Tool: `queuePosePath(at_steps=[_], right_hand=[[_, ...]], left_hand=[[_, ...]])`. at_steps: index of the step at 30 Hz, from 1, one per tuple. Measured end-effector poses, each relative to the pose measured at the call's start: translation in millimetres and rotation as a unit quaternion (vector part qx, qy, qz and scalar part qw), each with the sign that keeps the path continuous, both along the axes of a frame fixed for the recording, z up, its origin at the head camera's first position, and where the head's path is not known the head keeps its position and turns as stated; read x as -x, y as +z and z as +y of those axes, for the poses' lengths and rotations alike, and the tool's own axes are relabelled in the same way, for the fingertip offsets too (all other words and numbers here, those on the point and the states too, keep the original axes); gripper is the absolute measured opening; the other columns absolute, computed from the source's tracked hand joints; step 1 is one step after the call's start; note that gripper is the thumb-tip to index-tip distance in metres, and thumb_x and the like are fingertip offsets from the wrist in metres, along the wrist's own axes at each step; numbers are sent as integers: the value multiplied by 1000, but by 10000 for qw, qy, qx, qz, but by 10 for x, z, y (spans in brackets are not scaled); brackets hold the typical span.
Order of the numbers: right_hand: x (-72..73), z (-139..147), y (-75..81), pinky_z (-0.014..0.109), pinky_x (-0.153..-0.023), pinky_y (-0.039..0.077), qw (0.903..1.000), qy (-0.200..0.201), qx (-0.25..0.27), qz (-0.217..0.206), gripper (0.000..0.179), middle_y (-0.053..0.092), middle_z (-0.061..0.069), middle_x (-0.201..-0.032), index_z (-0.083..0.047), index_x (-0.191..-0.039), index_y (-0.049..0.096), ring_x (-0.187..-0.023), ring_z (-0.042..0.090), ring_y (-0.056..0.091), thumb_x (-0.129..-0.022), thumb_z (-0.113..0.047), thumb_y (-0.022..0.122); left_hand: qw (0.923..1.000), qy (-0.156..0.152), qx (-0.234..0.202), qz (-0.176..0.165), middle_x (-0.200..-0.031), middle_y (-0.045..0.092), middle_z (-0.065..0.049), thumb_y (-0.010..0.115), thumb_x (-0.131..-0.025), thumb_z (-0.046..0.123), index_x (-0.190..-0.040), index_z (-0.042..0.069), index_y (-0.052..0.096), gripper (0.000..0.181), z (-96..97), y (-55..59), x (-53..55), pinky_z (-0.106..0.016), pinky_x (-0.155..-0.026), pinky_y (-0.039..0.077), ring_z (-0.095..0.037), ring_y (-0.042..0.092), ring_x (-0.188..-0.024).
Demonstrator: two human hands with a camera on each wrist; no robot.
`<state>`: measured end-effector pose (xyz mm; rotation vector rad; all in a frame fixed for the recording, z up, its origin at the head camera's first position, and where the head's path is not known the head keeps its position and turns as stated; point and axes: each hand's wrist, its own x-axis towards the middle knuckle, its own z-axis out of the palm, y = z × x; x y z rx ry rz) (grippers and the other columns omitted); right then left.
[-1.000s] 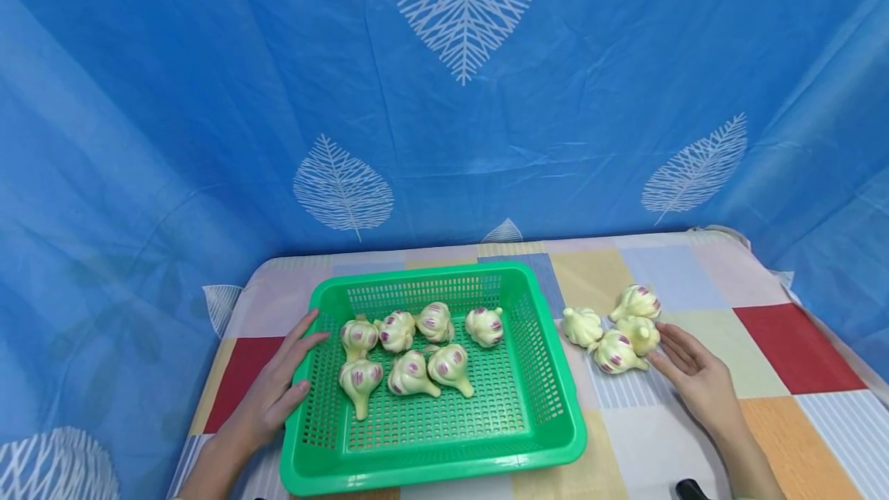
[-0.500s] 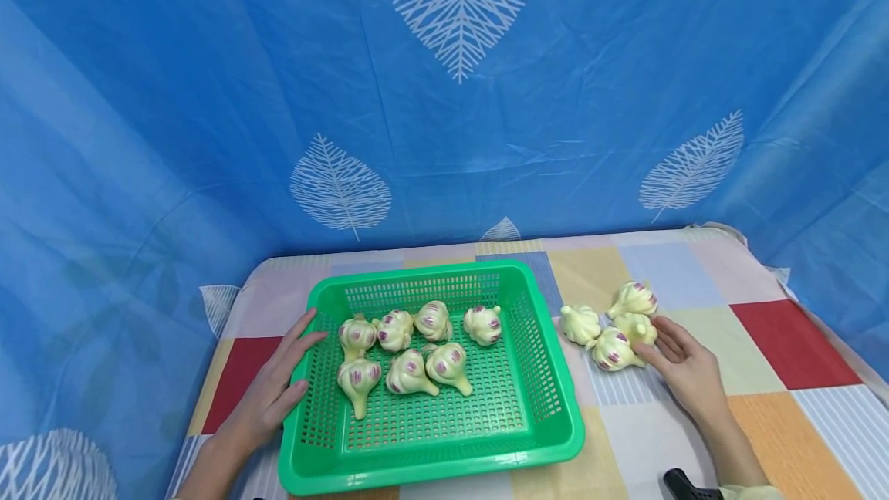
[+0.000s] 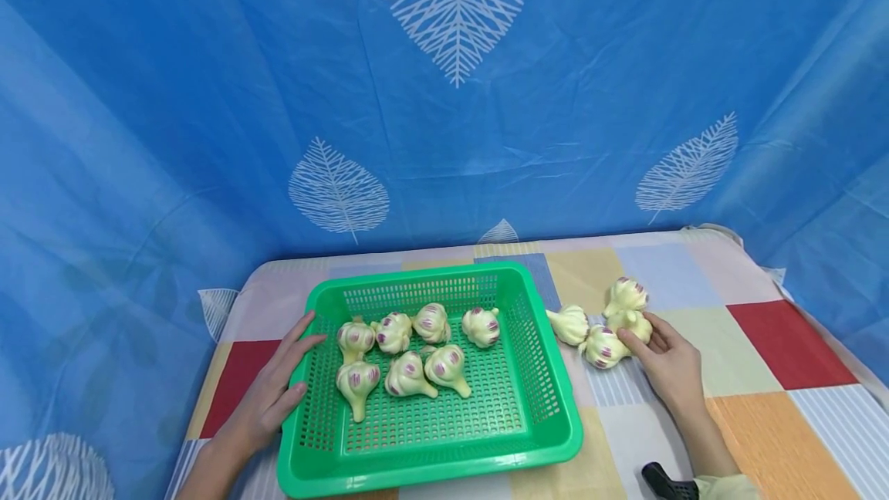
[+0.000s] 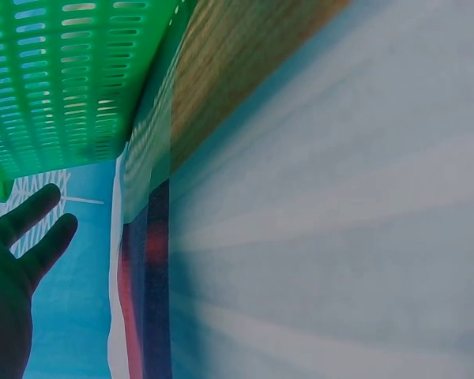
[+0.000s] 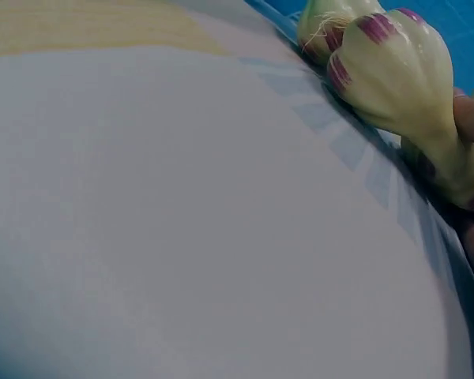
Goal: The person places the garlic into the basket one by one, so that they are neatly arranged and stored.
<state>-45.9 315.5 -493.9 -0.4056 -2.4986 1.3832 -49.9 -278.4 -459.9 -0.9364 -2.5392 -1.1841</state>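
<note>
A green plastic basket [image 3: 430, 469] holds several garlic bulbs [image 3: 411, 374], white with purple streaks. My left hand [image 3: 260, 403] lies at the basket's left rim with fingers extended; in the left wrist view two spread fingers [image 4: 51, 245] show below the slotted basket wall [image 4: 71, 87]. To the right of the basket is a small cluster of garlic on the cloth. My right hand [image 3: 667, 365] pinches the cluster's right-hand garlic bulb [image 3: 630, 324] between thumb and fingers. Touching it is a streaked garlic bulb [image 3: 603, 347], which fills the top right of the right wrist view.
Another garlic bulb [image 3: 569, 324] lies close to the basket's right wall, and one more garlic bulb [image 3: 627, 295] sits behind the pinched one. A patchwork cloth [image 3: 750, 346] covers the table. Blue leaf-print curtain [image 3: 444, 160] hangs behind and at both sides.
My right hand has moved left, its thumb coming over the pale bulb. The cluster has shifted left, and the bulb nearest the basket has turned its stem toward it. My left hand stays put.
</note>
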Motion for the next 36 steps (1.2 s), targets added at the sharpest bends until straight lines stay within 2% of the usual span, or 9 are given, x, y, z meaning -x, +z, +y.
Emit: queuePosePath(at_steps=[2,4,11,17,22,25,29,34,36], right_hand=[[9,-13,-14,5,-79,44,9999,-129,33,88,65,57,31,-134,7,-141,54,-114,8,59,-90,-26,78],[7,-16,-24,5,-78,44,9997,-204,87,115,64,57,31,-133,7,-139,55,-111,1,58,-89,-25,79],[-21,6,-19,6,-78,44,9987,-414,222,-192,70,55,27,-138,3,-142,55,-124,23,55,-87,-31,81],[-61,20,64,7,-79,45,9973,-543,472,-158,72,53,25,-138,2,-143,54,-121,11,55,-85,-31,83],[-84,9,210,8,-79,46,9975,-464,515,154,67,55,26,-134,6,-140,56,-107,-7,58,-86,-23,83],[-99,-5,330,9,-79,47,9979,-337,510,232,66,55,27,-132,9,-139,54,-101,-12,58,-86,-19,82],[-130,-23,517,9,-75,48,9995,-153,274,-16,69,54,28,-134,7,-141,54,-102,-10,57,-87,-27,81],[-164,-74,754,7,-71,47,9991,81,-4,-426,71,53,28,-138,2,-143,54,-110,3,59,-88,-36,79],[-182,-114,846,8,-71,48,9988,210,-42,-452,71,53,28,-138,2,-143,54,-109,3,59,-88,-36,79]], left_hand=[[10000,-6,13,7,-164,20,-17,48,-97,23,-148,2,44,55,-1,-2,-2,-22,-104,38,-22,24,-148],[10000,0,17,8,-164,21,-17,47,-98,23,-148,2,44,55,-1,-5,-4,-23,-103,40,-22,24,-148],[10000,48,17,-72,-165,21,-14,51,-94,20,-148,3,46,56,-4,-18,-2,-29,-99,46,-22,26,-147],[9999,70,73,-36,-165,22,-14,53,-92,17,-148,4,46,58,-11,-35,3,-30,-100,46,-22,25,-148],[9999,90,79,-51,-165,22,-13,54,-91,15,-148,4,46,59,-17,-42,-2,-33,-98,48,-21,25,-148],[9998,112,94,-97,-165,22,-12,54,-91,15,-148,4,46,59,-21,-46,-8,-32,-99,48,-20,25,-148],[9998,125,104,-129,-165,21,-11,54,-91,16,-149,5,46,59,-24,-52,-8,-30,-100,46,-20,25,-148],[9998,124,90,-83,-165,22,-12,54,-91,15,-148,4,46,59,-22,-51,-6,-29,-101,45,-21,25,-148],[9999,121,65,-75,-165,22,-12,53,-92,17,-148,4,46,58,-17,-46,-6,-26,-102,42,-21,25,-148]])
